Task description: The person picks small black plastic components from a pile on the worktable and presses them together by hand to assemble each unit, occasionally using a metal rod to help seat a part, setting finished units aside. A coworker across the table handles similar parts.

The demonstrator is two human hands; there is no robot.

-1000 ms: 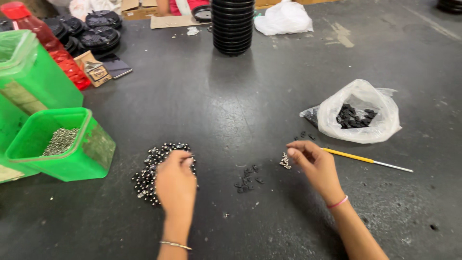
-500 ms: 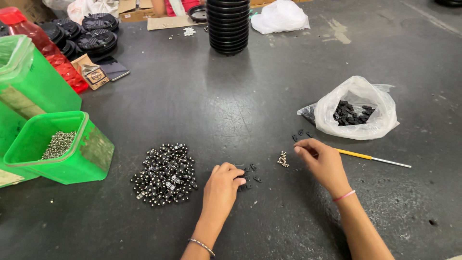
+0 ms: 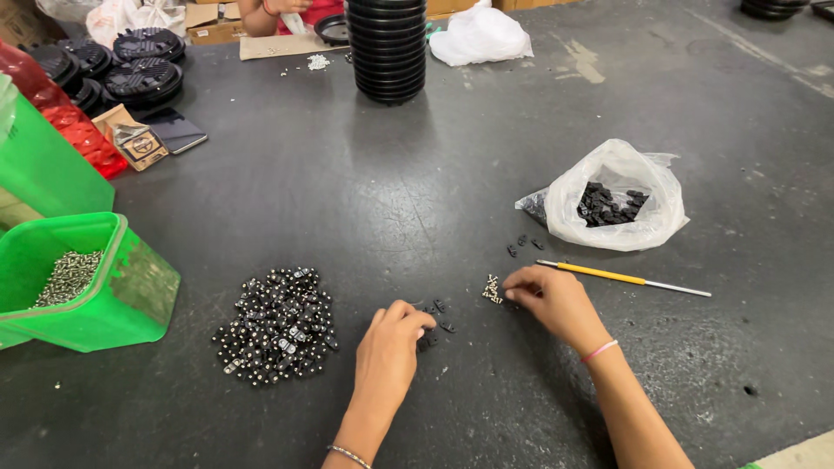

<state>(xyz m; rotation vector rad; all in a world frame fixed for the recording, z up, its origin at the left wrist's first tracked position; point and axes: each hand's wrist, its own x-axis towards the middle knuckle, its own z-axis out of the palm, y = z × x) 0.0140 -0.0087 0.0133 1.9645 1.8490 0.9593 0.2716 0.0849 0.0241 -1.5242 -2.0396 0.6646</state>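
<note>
— Watching from the head camera, what do the hands hold?

— I see my left hand (image 3: 388, 347) curled, fingertips pinching into a few small black clips (image 3: 437, 315) just right of the pile of assembled black-and-silver parts (image 3: 278, 324). Whether one is gripped, I cannot tell.

— And the right?

— My right hand (image 3: 552, 300) lies narrow, fingertips touching a little cluster of silver screws (image 3: 493, 289), farther right of that pile. A yellow-handled tool (image 3: 621, 277) lies just beyond it, near the plastic bag of black parts (image 3: 612, 200).

Bare forearms; thin bracelet on each wrist, right one pink.
</note>
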